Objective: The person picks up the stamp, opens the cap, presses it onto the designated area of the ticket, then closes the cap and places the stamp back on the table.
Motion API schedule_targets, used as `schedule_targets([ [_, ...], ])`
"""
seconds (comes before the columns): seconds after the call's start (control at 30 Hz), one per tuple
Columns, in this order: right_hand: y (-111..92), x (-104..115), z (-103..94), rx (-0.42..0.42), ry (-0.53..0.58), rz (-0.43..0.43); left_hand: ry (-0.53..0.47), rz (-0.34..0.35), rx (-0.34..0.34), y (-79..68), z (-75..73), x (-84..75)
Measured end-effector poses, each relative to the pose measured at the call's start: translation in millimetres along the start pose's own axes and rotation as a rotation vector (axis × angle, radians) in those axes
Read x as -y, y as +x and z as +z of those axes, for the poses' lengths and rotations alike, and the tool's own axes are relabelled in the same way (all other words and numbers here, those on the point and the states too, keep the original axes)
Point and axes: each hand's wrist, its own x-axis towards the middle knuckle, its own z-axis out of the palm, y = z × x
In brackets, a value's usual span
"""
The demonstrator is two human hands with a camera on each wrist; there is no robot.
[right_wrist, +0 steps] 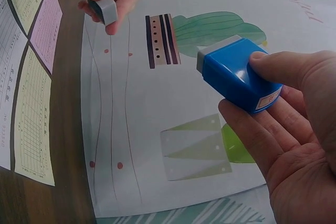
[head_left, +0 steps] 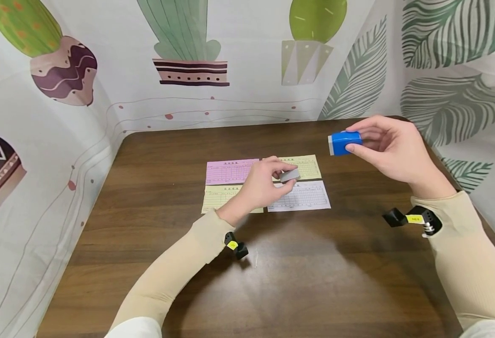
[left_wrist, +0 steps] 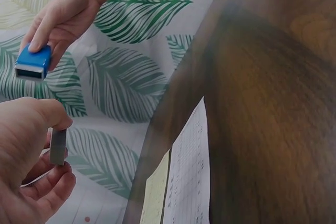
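My right hand [head_left: 393,148] pinches a blue self-inking stamp [head_left: 345,142] between thumb and fingers, raised above the right side of the table. The stamp's grey end faces left, and a small label shows on its other end in the right wrist view. A grey stamp cap [head_left: 290,175] is pinched between the thumb and fingers of my left hand [head_left: 264,183], held over the slips. Below it lie a pink slip [head_left: 226,172], a yellow slip [head_left: 308,165] at the back right, another yellow slip [head_left: 218,197] and a white slip [head_left: 311,195], in two rows.
The slips lie on a dark brown wooden table [head_left: 146,197]. A white cloth [head_left: 247,108] printed with cacti and leaves hangs behind and along both sides of it. Each sleeve carries a small black wrist camera [head_left: 241,250].
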Motion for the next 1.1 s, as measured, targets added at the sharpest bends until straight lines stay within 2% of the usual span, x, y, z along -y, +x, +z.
schedule_targets([
  [0.23,0,-1,-0.7,-0.001,0.0,-0.013,0.023,0.031,0.036,5.7,14.8,-7.5],
  [0.43,0,-1,0.1,0.01,0.005,-0.016,0.035,0.025,0.074,5.6,27.7,-4.7],
  [0.63,-2,1,-1.5,-0.008,-0.016,-0.009,0.042,0.056,0.088,8.5,35.2,-6.2],
  [1.1,-5,-1,-4.7,-0.025,-0.015,-0.013,0.052,0.067,0.151,14.0,56.4,-17.4],
])
